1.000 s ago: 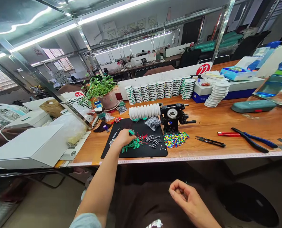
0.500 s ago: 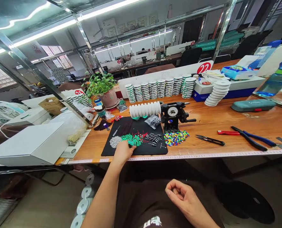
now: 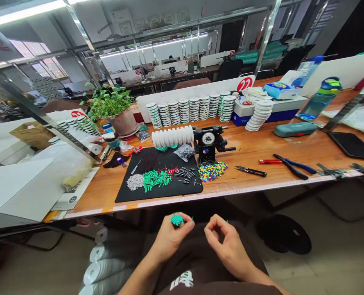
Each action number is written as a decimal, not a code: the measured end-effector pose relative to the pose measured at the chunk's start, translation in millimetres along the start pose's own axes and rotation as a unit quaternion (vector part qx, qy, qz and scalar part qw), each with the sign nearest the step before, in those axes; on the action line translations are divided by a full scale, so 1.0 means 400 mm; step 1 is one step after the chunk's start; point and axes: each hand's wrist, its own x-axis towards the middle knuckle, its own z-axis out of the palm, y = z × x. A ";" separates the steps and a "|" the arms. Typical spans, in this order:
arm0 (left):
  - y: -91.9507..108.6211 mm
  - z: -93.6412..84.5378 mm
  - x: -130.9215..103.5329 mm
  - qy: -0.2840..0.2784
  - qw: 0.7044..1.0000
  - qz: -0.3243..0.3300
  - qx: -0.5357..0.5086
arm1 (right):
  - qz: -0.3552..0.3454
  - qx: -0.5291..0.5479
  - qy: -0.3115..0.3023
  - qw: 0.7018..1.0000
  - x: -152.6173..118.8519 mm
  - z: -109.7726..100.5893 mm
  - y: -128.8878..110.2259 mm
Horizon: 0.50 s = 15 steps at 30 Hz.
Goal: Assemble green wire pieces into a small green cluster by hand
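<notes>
Holding a small bunch of green tubes point(image 3: 177, 219) end-up in the left hand point(image 3: 171, 239), fingers curled tight round it, the person sits back from the wooden bench point(image 3: 261, 149) with both hands low over the lap, below the bench edge. Right hand point(image 3: 226, 241) just beside the left, not touching it, thumb and forefinger pinched together; whether anything sits in the pinch is too small to tell. On the bench straight ahead lies a black mat point(image 3: 169, 189) carrying a loose pile of green tubes point(image 3: 154, 179), a heap of silvery bits point(image 3: 135, 182) to its left, thin red pieces point(image 3: 169, 170) and dark small parts point(image 3: 185, 173) to its right. Multicoloured beads point(image 3: 211, 170) lie heaped off the mat's right edge, in front of a black hand-crank machine point(image 3: 209, 141). White spools point(image 3: 172, 136) lie in a row on their side behind the mat; more spool stacks point(image 3: 189, 110) stand upright further back. Potted plant point(image 3: 114, 108) back left. To the right: black scissors point(image 3: 251, 171), a red-handled tool point(image 3: 266, 162), blue-handled pliers point(image 3: 294, 167), a teal case point(image 3: 295, 129), a blue bottle point(image 3: 321, 98). White spools point(image 3: 100, 262) also sit on the floor beside the person's left arm.
</notes>
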 end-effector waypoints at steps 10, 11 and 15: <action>-0.034 0.063 -0.022 0.017 1.000 0.001 -0.024 | -0.018 -0.041 -0.002 0.999 -0.006 0.002 -0.012; -0.033 0.065 -0.024 0.019 1.000 0.005 -0.021 | -0.016 -0.043 -0.003 0.999 -0.006 0.002 -0.011; -0.032 0.071 -0.027 0.011 1.000 0.015 -0.001 | 0.000 -0.047 -0.005 0.999 -0.001 0.003 -0.001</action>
